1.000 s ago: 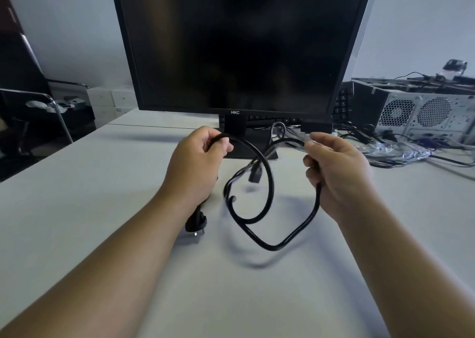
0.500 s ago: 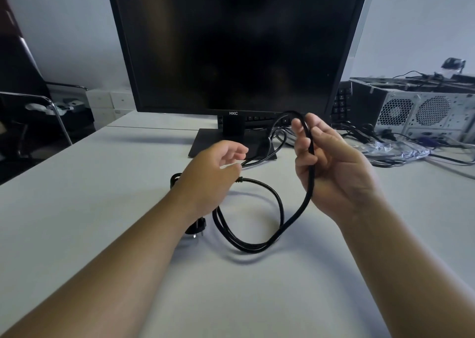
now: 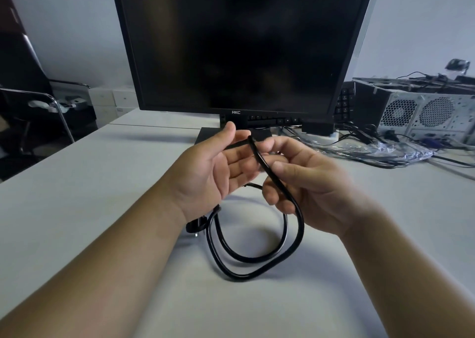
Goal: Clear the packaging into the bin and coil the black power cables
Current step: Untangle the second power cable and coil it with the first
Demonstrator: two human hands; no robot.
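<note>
1. Hands sit close together above the table [image 3: 102, 196], just in front of the monitor base [image 3: 205, 135]. The right hand [image 3: 311, 183] has its fingers curled round the black power cable [image 3: 243, 277], with the thumb laid over it.
2. The left hand [image 3: 216, 175] is spread with its palm turned toward the right hand. Its fingers are nearly straight and grip nothing. The cable's top end crosses by its fingertips; I cannot tell if it touches them.
3. The cable is thick, glossy black. It hangs from the right hand in two loose loops, and their bottoms rest on the table. The plug [image 3: 195, 226] lies on the table just under the left wrist.
4. A wide stretch of table runs left of the hands to the table's left edge. The monitor [image 3: 239, 41] stands close behind them.
5. Clear plastic packaging [image 3: 393, 150] lies at back right with other cables, well apart from the hands. A computer case [image 3: 424, 113] is behind it, and a chair [image 3: 59, 106] stands off the left edge.
</note>
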